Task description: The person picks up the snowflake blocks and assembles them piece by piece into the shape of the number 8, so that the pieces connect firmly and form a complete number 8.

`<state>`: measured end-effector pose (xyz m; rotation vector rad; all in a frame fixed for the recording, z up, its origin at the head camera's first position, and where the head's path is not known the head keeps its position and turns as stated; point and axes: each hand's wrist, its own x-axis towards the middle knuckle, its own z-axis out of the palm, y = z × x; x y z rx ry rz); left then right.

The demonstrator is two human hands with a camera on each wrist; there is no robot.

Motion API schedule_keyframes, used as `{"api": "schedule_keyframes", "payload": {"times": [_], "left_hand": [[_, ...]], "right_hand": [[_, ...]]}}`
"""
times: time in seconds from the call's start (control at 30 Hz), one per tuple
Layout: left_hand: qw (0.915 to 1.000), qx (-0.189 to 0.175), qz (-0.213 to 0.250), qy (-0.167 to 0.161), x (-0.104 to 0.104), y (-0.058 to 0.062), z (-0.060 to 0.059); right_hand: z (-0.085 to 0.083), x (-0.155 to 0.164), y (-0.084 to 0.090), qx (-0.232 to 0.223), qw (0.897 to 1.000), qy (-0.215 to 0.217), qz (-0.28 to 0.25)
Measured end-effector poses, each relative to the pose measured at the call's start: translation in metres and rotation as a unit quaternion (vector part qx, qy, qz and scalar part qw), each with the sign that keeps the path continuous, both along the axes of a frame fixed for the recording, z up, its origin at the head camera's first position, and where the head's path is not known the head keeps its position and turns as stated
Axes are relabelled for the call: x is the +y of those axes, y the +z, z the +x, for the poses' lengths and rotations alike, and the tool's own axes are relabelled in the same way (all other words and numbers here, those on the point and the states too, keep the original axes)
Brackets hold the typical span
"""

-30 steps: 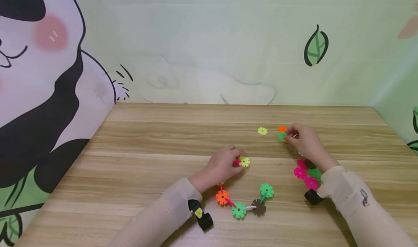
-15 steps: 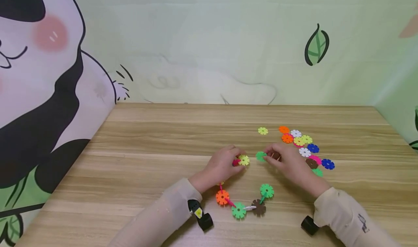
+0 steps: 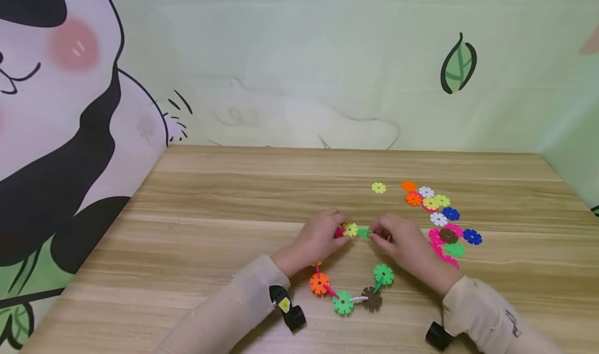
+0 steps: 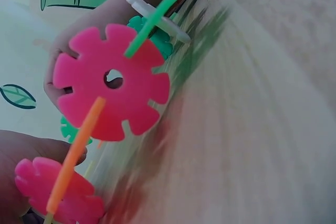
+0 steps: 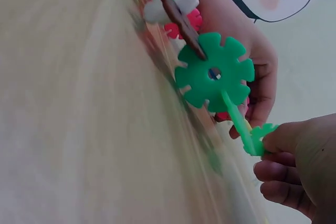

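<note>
Flower-shaped plastic interlocking discs form a curved chain on the table. My left hand holds the chain's upper end, pinching a yellow disc with a pink disc beside it. A green disc is pinched between thumb and fingers of my right hand, its edge right at the yellow disc's rim; it also shows as a green disc in the right wrist view. The chain curves below through an orange disc, a green one, a brown one and another green one.
Loose discs lie at the right: an orange disc, a white disc, a blue disc and several others. One yellow disc lies apart. The wooden table meets a painted wall at the back.
My right hand took the green disc from the loose group and moved left and nearer, bringing it up to the yellow disc. My left hand stayed in place.
</note>
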<state>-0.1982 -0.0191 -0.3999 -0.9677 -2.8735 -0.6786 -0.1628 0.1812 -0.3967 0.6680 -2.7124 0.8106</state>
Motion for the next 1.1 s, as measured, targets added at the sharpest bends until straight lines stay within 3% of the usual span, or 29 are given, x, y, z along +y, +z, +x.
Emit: {"api": "schedule_keyframes", "payload": {"times": [0.73, 1.1], "left_hand": [[0.9999, -0.001, 0.013, 0.000, 0.003, -0.003, 0.002], [0.9995, -0.018, 0.027, 0.006, 0.006, 0.000, 0.005]], "right_hand": [[0.001, -0.008, -0.010, 0.018, 0.999, -0.036, 0.008], [-0.001, -0.010, -0.014, -0.073, 0.993, -0.053, -0.081]]}}
